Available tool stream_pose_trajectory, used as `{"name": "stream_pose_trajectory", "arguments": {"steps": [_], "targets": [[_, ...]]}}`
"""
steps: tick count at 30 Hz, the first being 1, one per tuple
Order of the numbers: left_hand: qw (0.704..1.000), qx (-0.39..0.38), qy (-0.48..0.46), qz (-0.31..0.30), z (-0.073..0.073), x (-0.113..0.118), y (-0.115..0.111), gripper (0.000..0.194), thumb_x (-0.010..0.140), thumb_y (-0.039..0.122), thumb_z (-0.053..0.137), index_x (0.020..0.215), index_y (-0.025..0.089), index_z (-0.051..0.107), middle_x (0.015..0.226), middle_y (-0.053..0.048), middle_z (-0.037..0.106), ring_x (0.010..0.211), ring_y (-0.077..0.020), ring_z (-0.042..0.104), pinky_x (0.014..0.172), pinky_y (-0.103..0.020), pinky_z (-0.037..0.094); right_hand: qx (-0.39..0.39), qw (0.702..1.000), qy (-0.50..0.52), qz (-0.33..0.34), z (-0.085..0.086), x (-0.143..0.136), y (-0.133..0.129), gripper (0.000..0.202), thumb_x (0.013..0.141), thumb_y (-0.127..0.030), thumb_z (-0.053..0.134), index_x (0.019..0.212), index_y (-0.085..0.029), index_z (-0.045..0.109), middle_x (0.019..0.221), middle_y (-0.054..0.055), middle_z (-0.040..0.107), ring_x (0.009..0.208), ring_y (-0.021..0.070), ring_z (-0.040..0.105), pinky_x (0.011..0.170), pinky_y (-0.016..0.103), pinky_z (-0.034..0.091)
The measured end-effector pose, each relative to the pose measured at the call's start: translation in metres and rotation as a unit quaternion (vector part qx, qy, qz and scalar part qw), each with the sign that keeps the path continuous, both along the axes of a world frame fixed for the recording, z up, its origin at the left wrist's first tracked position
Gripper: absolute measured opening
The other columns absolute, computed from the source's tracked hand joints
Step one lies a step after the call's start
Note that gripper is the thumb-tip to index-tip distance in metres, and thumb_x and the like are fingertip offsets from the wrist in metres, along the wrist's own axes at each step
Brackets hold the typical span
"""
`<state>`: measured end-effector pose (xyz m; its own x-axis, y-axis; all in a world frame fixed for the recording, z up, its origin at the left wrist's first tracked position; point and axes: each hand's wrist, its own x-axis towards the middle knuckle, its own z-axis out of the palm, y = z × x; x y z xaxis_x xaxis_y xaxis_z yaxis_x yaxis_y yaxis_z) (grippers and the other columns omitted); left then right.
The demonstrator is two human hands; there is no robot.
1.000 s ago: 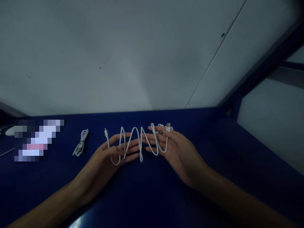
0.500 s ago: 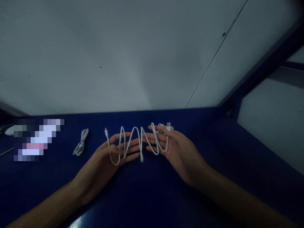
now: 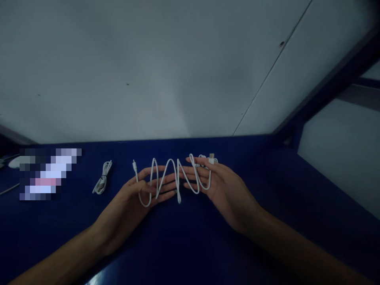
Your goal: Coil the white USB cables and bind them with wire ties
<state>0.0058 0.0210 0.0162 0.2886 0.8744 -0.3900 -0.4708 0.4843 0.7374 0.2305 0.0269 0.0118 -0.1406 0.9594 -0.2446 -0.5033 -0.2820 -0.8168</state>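
A white USB charging cable [image 3: 179, 186] spreads in zigzag loops across both palms, above the blue table. My left hand [image 3: 142, 190] supports its left loops, thumb bent over the cable and the other fingers stretched to the right. The small plug [image 3: 134, 165] points up beside that hand's index finger. My right hand [image 3: 218, 178] holds the other end, its thumb by the larger USB plug [image 3: 211, 157], fingers reaching left behind the loops. The fingertips of both hands come close together or overlap at the middle. Behind the right fingers, another white cable coil [image 3: 202, 157] is partly hidden.
A bundled white cable [image 3: 102, 178] with a dark tie lies on the blue table [image 3: 178, 249] left of my hands. Farther left are a pixelated bright object [image 3: 53, 174] and a white rounded item [image 3: 20, 162]. A pale wall [image 3: 148, 79] borders the table's back.
The whole view has shifted very slightly, so things appear a little farther right. Both hands and the cable keep the same pose.
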Motion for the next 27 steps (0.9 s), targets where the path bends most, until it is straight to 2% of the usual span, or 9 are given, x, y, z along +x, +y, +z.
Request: {"name": "stream_pose_trajectory", "arguments": {"steps": [11,19,27], "targets": [[1.0,0.0,0.002,-0.004,0.0012,0.0005,-0.0006,0.052,0.092,0.004,0.064,0.143,0.015,0.063,0.143,-0.019,0.077,0.143,-0.0412,0.066,0.123,-0.056,0.052,-0.013,1.0,-0.004,-0.009,0.0059,-0.0006,-0.0008,0.026,0.106,-0.037,0.064,0.115,-0.018,0.079,0.119,0.017,0.083,0.124,0.0362,0.076,0.115,0.056,0.052],[1.0,0.005,-0.006,-0.002,-0.0047,-0.0021,0.0,0.051,0.088,0.003,0.065,0.137,0.015,0.067,0.14,-0.018,0.078,0.141,-0.042,0.067,0.123,-0.057,0.052,-0.006,1.0,0.004,0.004,-0.0001,0.0003,0.0007,0.027,0.105,-0.036,0.065,0.12,-0.017,0.076,0.124,0.019,0.081,0.124,0.0374,0.075,0.11,0.055,0.056],[1.0,0.003,-0.001,0.003,-0.0046,-0.0002,0.0021,0.051,0.086,0.004,0.067,0.137,0.015,0.068,0.142,-0.018,0.077,0.142,-0.0432,0.066,0.123,-0.058,0.052,-0.023,1.0,-0.012,0.01,0.0044,0.0006,0.0004,0.026,0.109,-0.034,0.06,0.122,-0.016,0.075,0.127,0.019,0.081,0.124,0.0335,0.077,0.114,0.052,0.056]]}}
